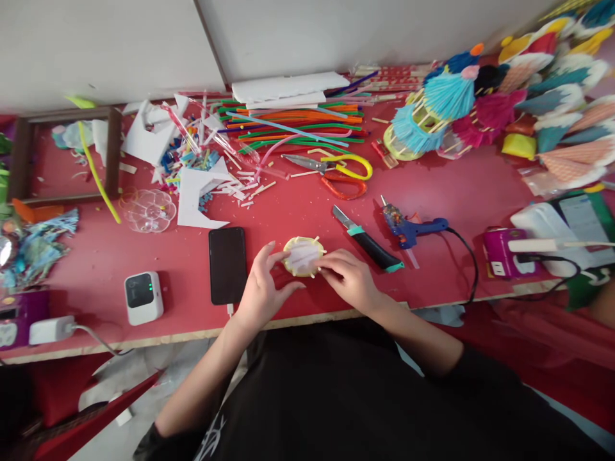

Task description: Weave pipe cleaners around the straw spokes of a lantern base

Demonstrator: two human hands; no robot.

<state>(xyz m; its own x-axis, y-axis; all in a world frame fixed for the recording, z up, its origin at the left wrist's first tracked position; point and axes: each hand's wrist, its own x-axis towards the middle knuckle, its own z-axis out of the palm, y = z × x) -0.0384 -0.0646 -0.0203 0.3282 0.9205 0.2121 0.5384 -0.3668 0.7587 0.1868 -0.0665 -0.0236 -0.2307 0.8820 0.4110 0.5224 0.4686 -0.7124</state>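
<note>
A small round piece (302, 257) with a white middle and a pale yellow rim lies on the red table near its front edge. Short pale sticks stand out around its rim. On its left, my left hand (265, 282) curves around it with thumb and index finger apart, the index fingertip close to or touching the rim. My right hand (348, 275) is closed in a pinch at the right edge of the piece; its fingers hide just what part they grip. A utility knife (369, 246) with a black and green handle lies right of it.
A phone (227, 266) lies left of my hands, a white device (144, 298) beyond it. A blue glue gun (410, 227) trails a cord at right. Scissors (331, 168), pipe cleaners (298, 121) and paper scraps (202, 192) lie behind. Little umbrella-roofed crafts (427, 121) stand back right.
</note>
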